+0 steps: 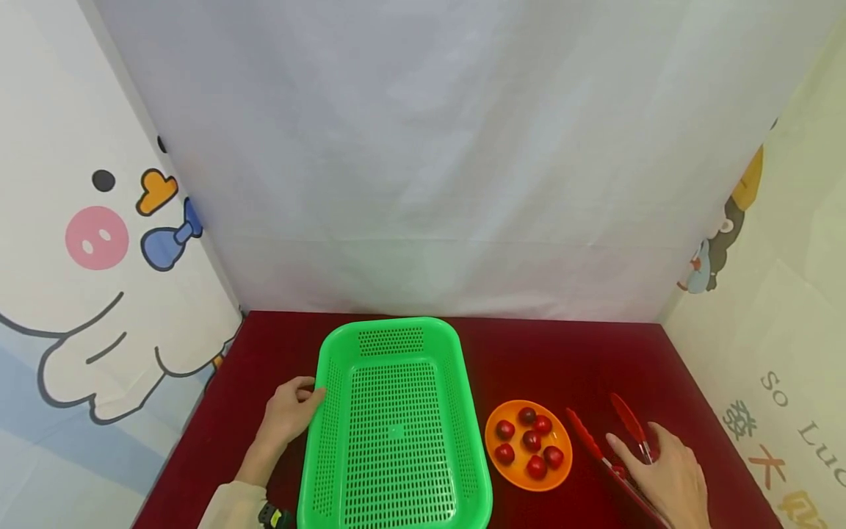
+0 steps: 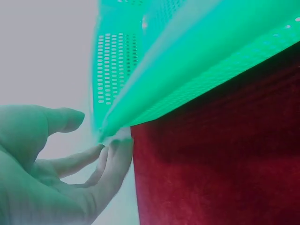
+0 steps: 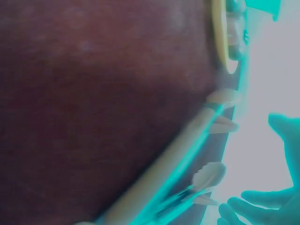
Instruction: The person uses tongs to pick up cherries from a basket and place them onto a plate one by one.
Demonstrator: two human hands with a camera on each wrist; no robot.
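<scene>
A green perforated plastic basket (image 1: 396,430) stands in the middle of the table. At its left rim is my left hand (image 1: 291,408); in the left wrist view its fingertips touch the rim's outer side, while the thumb stays apart from it. On the right lie tongs (image 1: 584,435) with red scalloped tips and metal arms, spread apart. My right hand (image 1: 670,474) is over their rear part, thumb and fingers spread, and in the right wrist view it appears apart from the tongs (image 3: 161,173).
Between basket and tongs sits an orange plate (image 1: 515,474) with several dark red round fruits (image 1: 532,440). A dark red cloth (image 1: 548,353) covers the table. White sheets (image 1: 449,147) enclose the back and sides, with cartoon prints on the side ones.
</scene>
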